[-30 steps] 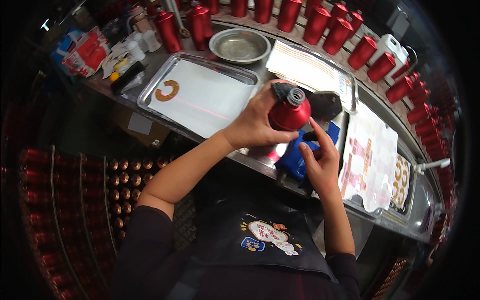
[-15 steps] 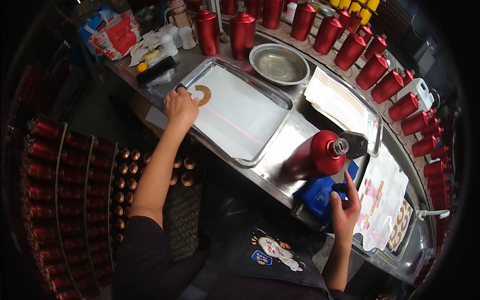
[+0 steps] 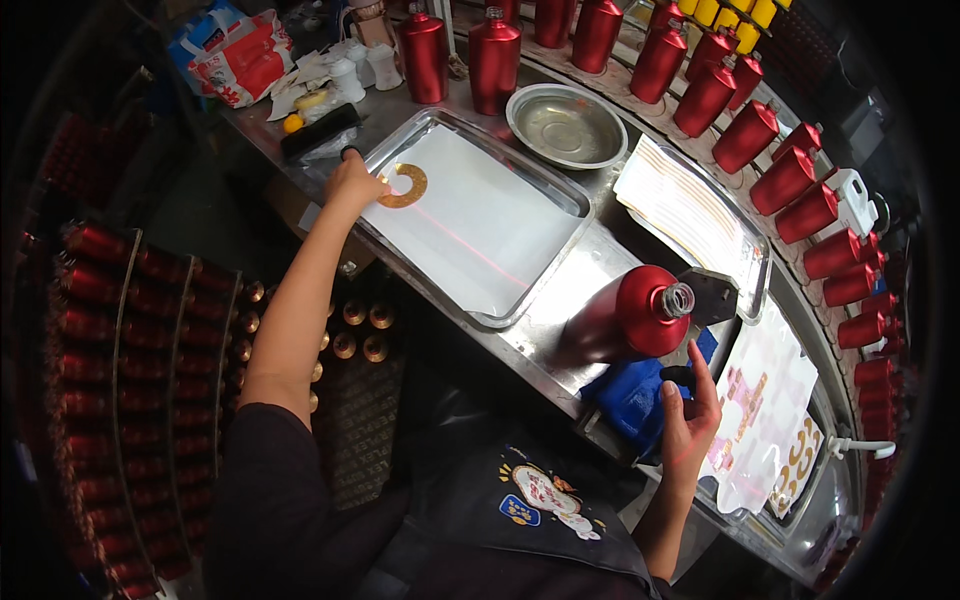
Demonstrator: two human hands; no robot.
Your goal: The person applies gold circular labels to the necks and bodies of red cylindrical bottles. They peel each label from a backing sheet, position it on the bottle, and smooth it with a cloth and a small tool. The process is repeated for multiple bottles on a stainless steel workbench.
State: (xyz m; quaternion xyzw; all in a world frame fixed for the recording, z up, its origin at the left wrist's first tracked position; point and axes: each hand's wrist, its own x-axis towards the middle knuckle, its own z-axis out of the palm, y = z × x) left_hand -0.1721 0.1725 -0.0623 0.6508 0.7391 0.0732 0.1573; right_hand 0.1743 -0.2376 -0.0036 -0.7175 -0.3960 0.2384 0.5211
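Observation:
A gold C-shaped decal lies on a white sheet in a shallow metal tray. My left hand pinches the decal's left end at the tray's near-left edge, with a dark cover on one finger. On my right, a glossy red bottle with a clear glass neck leans tilted over a blue cloth-like pad, beside a dark metal plate. Just right of the bottle my right hand is held with index finger and thumb apart, gripping nothing; a black cover sits on one finger.
Behind the tray stands a round metal basin. Striped sheets and a sheet with pink marks lie to the right, near more gold C-shapes. Red bottles line a curved conveyor; racked bottles stand lower left.
My left hand has turned and drawn its fingers together at the decal's end, uncovering more of it. My right hand and the tilted bottle stay nearly still; the view has shifted slightly.

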